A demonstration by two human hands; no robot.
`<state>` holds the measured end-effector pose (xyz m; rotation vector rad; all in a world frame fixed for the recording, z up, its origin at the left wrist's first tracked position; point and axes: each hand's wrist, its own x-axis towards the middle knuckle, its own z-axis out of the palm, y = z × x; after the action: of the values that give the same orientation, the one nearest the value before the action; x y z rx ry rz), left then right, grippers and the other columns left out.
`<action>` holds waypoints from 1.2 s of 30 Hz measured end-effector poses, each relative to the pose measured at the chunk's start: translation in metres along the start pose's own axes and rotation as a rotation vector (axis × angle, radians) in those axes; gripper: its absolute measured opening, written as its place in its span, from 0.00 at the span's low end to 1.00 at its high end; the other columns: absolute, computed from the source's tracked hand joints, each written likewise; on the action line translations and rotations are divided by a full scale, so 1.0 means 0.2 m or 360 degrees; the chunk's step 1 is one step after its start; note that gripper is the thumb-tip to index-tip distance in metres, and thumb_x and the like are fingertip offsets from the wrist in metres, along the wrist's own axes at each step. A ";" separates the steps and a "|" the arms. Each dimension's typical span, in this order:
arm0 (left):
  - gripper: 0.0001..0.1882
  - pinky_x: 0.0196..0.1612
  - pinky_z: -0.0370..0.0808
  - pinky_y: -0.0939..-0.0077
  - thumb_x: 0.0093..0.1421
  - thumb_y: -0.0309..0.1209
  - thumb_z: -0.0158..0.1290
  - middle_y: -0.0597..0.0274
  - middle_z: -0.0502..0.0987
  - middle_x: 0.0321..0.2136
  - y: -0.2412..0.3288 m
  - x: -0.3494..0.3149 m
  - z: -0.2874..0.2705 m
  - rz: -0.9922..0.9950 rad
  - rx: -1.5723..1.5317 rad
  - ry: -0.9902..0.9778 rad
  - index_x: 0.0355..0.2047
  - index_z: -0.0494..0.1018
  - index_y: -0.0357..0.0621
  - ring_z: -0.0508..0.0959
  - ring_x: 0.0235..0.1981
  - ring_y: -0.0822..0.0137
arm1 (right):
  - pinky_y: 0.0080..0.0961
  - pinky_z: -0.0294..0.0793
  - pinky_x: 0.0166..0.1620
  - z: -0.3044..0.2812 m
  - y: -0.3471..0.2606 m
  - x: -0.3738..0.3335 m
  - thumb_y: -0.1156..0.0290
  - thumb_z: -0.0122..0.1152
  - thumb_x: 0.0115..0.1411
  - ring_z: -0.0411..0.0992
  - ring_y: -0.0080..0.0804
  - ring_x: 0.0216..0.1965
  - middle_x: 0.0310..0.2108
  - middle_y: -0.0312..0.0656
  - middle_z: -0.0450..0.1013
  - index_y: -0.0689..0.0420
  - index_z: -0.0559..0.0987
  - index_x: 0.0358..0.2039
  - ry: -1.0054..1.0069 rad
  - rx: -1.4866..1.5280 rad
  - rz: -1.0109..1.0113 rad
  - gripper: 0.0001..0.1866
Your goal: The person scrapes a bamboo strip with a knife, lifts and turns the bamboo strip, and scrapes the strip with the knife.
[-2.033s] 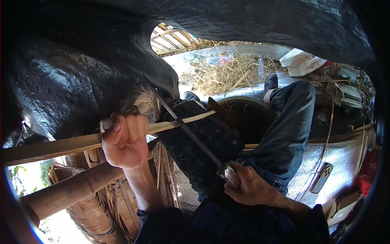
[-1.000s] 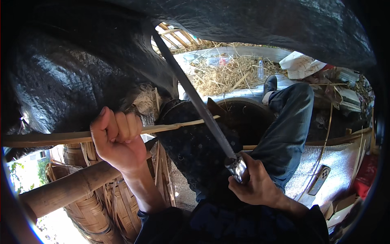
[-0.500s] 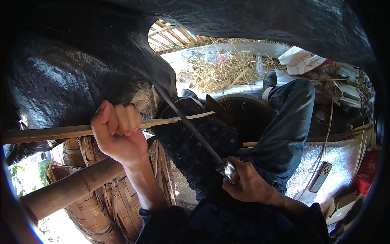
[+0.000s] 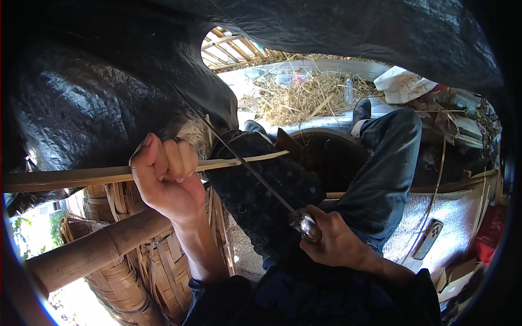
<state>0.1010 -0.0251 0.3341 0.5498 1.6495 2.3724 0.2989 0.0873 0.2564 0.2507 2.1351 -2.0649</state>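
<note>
My left hand (image 4: 173, 176) is closed around a pale bamboo strip (image 4: 70, 178) that runs level from the left edge to above my lap. In my right hand (image 4: 342, 242) is the metal handle of a long knife, fingers wrapped round it. The thin dark knife blade (image 4: 269, 190) slants up and to the left, crossing the strip near its right end, where the two seem to touch. Seen nearly edge-on, the blade looks like a narrow line. Beneath both lies a dark patterned cloth (image 4: 283, 198) over my left leg.
Black plastic sheeting (image 4: 98, 114) hangs at the left and overhead. A thick bamboo pole (image 4: 103, 244) and woven bamboo baskets (image 4: 122, 285) stand at lower left. Dry straw (image 4: 296, 100) lies beyond my feet. A round dark basin (image 4: 331, 157) sits between my legs. A phone (image 4: 428, 239) rests at right.
My left hand has shifted slightly right. The knife blade has turned more edge-on and now looks thinner, while my right hand has barely moved.
</note>
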 end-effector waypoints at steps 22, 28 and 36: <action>0.20 0.14 0.44 0.79 0.58 0.31 0.32 0.70 0.44 0.05 0.07 -0.04 0.05 -0.0011 0.0032 0.0053 0.09 0.46 0.51 0.42 0.09 0.78 | 0.19 0.64 0.14 -0.04 -0.03 -0.03 0.80 0.55 0.42 0.68 0.29 0.10 0.08 0.41 0.64 0.72 0.63 0.38 0.0374 -0.0017 -0.0113 0.21; 0.20 0.14 0.45 0.80 0.59 0.31 0.33 0.70 0.46 0.05 0.02 -0.03 0.01 -0.0030 0.0040 -0.0035 0.09 0.47 0.52 0.43 0.09 0.77 | 0.19 0.64 0.15 -0.03 -0.03 -0.03 0.81 0.55 0.42 0.67 0.28 0.10 0.09 0.41 0.64 0.70 0.64 0.38 0.0329 -0.0067 -0.0148 0.20; 0.20 0.15 0.45 0.81 0.59 0.31 0.33 0.70 0.47 0.05 0.01 -0.04 0.03 -0.0022 0.0019 -0.0192 0.09 0.47 0.52 0.43 0.09 0.78 | 0.21 0.64 0.17 0.00 0.02 0.00 0.81 0.55 0.42 0.67 0.28 0.12 0.11 0.38 0.60 0.64 0.67 0.35 -0.0072 0.0084 0.0191 0.17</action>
<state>0.1098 -0.0238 0.3369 0.6676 1.6109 2.2731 0.3007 0.0872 0.2527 0.3269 1.9904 -2.0413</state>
